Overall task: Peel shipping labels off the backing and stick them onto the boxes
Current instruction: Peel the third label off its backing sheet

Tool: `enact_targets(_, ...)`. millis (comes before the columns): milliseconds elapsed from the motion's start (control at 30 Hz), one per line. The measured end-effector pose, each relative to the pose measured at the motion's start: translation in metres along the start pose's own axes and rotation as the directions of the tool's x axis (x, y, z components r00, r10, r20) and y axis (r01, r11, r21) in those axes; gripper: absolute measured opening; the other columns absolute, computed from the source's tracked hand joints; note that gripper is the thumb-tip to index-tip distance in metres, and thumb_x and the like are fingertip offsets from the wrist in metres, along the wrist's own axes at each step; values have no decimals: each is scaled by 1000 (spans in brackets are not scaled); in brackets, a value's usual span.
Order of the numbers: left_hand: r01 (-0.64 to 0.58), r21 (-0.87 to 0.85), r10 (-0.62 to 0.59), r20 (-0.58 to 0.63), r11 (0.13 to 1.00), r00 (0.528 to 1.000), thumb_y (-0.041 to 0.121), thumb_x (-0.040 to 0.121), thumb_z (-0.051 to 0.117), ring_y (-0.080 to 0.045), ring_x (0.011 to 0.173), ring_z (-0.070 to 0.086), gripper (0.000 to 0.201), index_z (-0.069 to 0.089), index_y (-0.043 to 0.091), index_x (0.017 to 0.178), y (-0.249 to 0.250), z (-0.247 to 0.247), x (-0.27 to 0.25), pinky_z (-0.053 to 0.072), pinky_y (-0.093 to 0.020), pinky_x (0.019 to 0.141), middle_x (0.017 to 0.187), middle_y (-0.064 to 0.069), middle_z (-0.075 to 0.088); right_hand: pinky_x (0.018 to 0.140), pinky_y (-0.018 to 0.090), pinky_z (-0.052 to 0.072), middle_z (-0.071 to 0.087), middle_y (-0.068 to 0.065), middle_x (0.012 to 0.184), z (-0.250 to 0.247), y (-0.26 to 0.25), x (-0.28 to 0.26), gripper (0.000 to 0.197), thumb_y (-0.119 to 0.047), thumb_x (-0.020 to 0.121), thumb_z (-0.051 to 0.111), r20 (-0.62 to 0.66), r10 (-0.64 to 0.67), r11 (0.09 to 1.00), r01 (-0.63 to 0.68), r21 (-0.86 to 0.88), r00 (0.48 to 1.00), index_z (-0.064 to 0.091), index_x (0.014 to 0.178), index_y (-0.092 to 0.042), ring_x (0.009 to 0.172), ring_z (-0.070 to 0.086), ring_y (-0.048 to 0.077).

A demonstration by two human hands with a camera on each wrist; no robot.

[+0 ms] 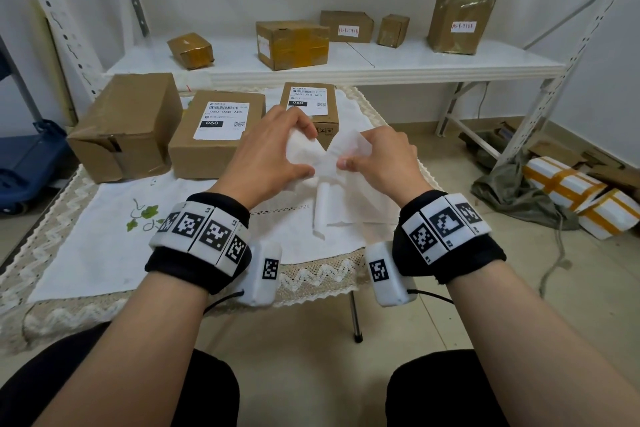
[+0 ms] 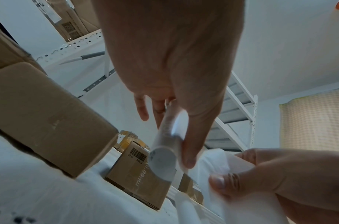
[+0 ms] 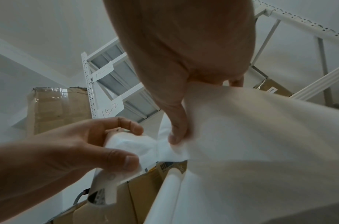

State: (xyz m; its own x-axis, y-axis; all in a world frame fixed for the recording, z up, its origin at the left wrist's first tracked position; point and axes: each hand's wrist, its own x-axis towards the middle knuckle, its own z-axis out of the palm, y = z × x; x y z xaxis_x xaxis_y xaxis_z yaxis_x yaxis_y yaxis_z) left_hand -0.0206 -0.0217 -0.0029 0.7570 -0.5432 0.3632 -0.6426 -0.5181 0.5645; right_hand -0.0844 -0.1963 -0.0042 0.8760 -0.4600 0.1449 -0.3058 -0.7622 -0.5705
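My left hand [image 1: 306,146] pinches a white shipping label [image 1: 294,163] between thumb and fingers; faint print shows through the label [image 3: 130,145]. My right hand [image 1: 353,149] pinches the plain white backing sheet [image 1: 349,198], which hangs down to a rolled end [image 1: 322,204] on the cloth. Label and backing still meet between the two hands. Behind them stand a large unlabelled cardboard box [image 1: 124,125], a labelled box [image 1: 218,132] and a smaller labelled box [image 1: 308,107]. The curled label [image 2: 164,151] sits under my left thumb, and my right hand [image 2: 222,180] grips the backing [image 2: 212,163].
The small table carries a white embroidered cloth [image 1: 104,236] with a lace edge. A white shelf [image 1: 415,62] behind holds several taped boxes. White parcels with orange tape [image 1: 571,194] lie on the floor at the right. A blue cart [image 1: 27,166] stands at the left.
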Motion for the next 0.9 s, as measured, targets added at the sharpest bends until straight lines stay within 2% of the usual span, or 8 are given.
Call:
enact_targets(167,59,-42,-62,-81,997,995,15,75,87,-18,116,48,51,53,28,110,-7,-12,1,45,-43,100,120,10,48,97,39,40,65,8,106,-5,6,0,28,-25,97,66,-121,55,998,-49,48,991,68,119,-10,121,55,34)
enact_targets(333,77,-107,-94,-172,991,981,22,75,88,-16,111,48,51,53,24,111,-14,-19,1,52,-38,87,119,7,50,116,53,34,57,4,144,-3,0,-4,73,-35,94,71,-84,-19,980,35,194,996,31,154,-26,133,51,24)
enact_targets(433,84,-125,-110,-218,989,970,25,76,88,-16,112,49,50,51,25,110,-15,-21,2,42,-9,66,122,3,52,116,54,33,51,0,147,0,-2,-5,53,-45,90,73,-55,-125,981,131,145,991,53,137,-32,137,47,23)
enact_targets(500,92,-138,-124,-241,986,963,28,78,87,-13,111,48,51,53,22,115,-15,-24,1,38,-7,71,120,5,51,114,53,34,57,-2,140,1,-3,-5,30,-46,85,77,12,-208,974,206,90,978,65,112,-37,135,47,22)
enact_targets(567,98,-154,-136,-255,983,957,30,79,86,-12,113,48,53,53,20,120,-16,-26,1,37,-17,83,123,4,53,116,49,31,56,-2,140,2,-3,-8,25,-44,81,83,169,-240,970,242,11,956,69,101,-40,136,43,23)
enact_targets(667,99,-172,-143,-269,980,952,30,79,86,-13,115,48,54,54,20,120,-20,-29,1,37,-15,79,125,2,54,117,46,20,39,2,157,6,-3,-15,42,-37,76,88,396,-163,950,252,-185,904,72,114,-39,147,27,27)
enact_targets(733,93,-170,-138,-278,981,951,31,77,87,-17,118,50,54,55,21,119,-24,-31,0,43,-23,88,123,4,54,120,49,15,36,4,158,12,-1,-14,44,-29,76,88,407,-121,940,236,-246,905,72,115,-39,149,24,27)
enact_targets(900,139,-293,-210,-228,946,951,34,77,88,-20,116,56,53,57,25,119,-35,-42,-5,54,-44,98,120,7,56,124,56,13,50,1,125,24,5,0,32,-19,83,80,242,-51,956,118,-269,969,69,106,-39,140,38,29)
